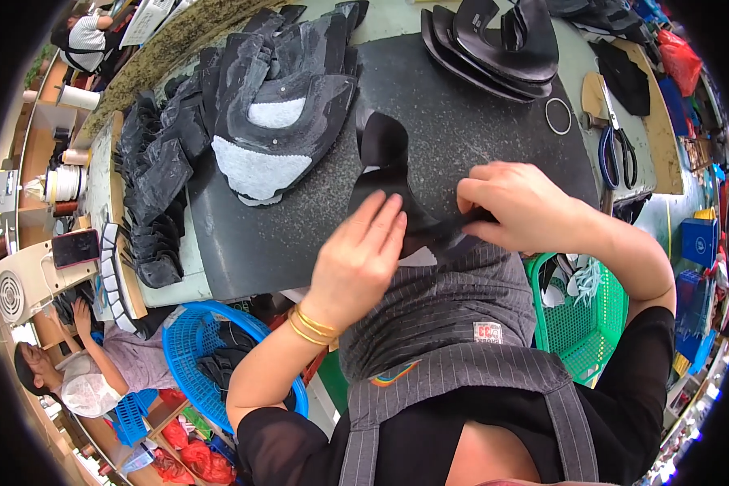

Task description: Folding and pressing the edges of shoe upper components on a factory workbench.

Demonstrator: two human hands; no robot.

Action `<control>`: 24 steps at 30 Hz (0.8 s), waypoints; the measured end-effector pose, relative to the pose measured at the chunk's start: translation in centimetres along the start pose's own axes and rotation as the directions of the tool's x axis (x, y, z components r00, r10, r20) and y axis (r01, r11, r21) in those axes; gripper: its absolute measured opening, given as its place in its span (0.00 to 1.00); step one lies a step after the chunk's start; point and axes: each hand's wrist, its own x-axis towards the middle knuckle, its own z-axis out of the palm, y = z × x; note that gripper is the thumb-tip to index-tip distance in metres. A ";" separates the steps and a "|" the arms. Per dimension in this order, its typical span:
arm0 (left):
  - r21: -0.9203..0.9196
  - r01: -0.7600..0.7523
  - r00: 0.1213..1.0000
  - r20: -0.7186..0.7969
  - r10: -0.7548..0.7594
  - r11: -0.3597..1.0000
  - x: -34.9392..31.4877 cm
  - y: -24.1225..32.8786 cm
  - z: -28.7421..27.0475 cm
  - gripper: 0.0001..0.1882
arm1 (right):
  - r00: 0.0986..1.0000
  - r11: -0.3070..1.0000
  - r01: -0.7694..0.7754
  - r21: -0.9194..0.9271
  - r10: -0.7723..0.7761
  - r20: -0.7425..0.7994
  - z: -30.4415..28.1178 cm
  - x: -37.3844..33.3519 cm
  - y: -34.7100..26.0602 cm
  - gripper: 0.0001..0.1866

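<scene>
One black piece lies at the near edge of the mat; the left hand, fingers straight, presses it; the right hand pinches its end. Uneven pulling could crease it.

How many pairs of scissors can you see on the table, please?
1: the scissors lie on the right side of the table, beyond the right hand. Others may be hidden under the black pieces.

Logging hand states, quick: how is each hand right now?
Left hand: open, fingers extended, lying on the black piece.
Right hand: closed, pinching the black piece between thumb and fingers.
</scene>
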 end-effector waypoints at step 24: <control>-0.127 0.173 0.968 -0.161 -0.193 0.977 3.1 7.3 2.5 0.19 | 0.849 0.980 0.184 -0.070 -0.195 -0.490 3.1 -3.0 5.0 0.21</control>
